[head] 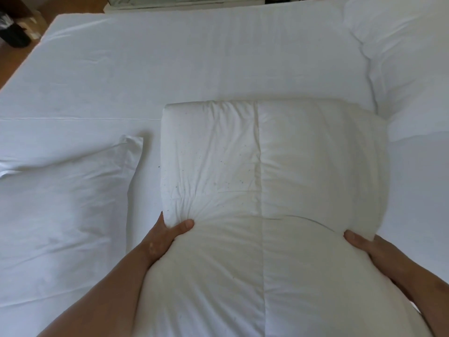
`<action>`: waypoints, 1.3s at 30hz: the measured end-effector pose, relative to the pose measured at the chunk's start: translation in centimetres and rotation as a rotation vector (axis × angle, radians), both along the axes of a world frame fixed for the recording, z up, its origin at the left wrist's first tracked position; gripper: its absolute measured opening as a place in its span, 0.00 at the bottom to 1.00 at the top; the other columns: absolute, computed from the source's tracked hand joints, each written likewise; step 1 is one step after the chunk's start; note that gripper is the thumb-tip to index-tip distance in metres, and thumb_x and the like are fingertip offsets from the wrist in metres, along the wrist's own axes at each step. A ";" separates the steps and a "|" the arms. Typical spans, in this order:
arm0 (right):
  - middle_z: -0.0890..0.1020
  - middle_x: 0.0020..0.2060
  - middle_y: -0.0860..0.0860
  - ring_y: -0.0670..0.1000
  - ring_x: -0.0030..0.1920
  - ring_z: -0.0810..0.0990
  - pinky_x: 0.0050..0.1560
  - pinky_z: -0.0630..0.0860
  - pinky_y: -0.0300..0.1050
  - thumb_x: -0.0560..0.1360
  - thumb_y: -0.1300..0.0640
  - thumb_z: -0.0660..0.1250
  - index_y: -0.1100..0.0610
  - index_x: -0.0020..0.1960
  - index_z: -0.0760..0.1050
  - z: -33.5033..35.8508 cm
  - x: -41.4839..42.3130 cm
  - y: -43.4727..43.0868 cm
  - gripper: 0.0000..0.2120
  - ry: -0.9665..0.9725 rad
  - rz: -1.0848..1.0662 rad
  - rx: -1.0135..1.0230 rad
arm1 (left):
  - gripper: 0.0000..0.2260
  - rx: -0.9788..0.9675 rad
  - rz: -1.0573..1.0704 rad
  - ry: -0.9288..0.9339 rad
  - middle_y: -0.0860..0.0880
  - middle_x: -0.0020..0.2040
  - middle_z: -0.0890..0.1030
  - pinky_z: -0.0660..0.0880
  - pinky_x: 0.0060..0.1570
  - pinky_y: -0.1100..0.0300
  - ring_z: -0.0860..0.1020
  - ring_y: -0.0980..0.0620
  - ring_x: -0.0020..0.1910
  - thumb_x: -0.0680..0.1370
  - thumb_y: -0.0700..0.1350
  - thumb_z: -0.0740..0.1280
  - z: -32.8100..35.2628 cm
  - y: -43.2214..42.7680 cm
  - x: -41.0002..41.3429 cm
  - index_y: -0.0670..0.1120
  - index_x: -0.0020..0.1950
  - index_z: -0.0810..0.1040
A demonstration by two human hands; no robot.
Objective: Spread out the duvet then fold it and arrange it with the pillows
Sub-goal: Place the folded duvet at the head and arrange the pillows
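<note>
The left hand point(167, 237) and right hand point(371, 246) each clamp a near corner of the one folded duvet point(279, 178), thumbs on top and fingers hidden beneath. It lies on the white-sheeted bed point(194, 57), just beside one pillow point(60, 190) on its left and touching more puffy white bedding point(401, 57) on its right. Wooden floor point(14, 62) with one dark bin-like object point(13, 32) shows at the far left.

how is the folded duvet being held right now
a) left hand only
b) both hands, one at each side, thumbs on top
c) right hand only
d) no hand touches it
b: the left hand and the right hand each grip one side of the folded duvet, with both thumbs pressed onto its top.
</note>
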State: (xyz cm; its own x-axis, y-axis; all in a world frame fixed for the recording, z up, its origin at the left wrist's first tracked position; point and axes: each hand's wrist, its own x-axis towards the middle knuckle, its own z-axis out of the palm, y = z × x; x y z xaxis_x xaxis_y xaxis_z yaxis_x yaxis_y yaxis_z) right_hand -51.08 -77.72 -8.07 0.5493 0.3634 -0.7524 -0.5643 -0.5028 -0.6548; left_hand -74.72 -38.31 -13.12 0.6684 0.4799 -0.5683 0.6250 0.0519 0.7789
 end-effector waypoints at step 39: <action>0.88 0.45 0.54 0.53 0.41 0.87 0.33 0.82 0.43 0.71 0.61 0.71 0.57 0.58 0.78 19.1 -13.3 -20.0 0.15 -0.082 -0.399 0.210 | 0.12 -0.111 0.094 -0.158 0.58 0.41 0.86 0.76 0.39 0.61 0.84 0.54 0.43 0.73 0.43 0.75 21.3 -22.1 -5.3 0.53 0.54 0.78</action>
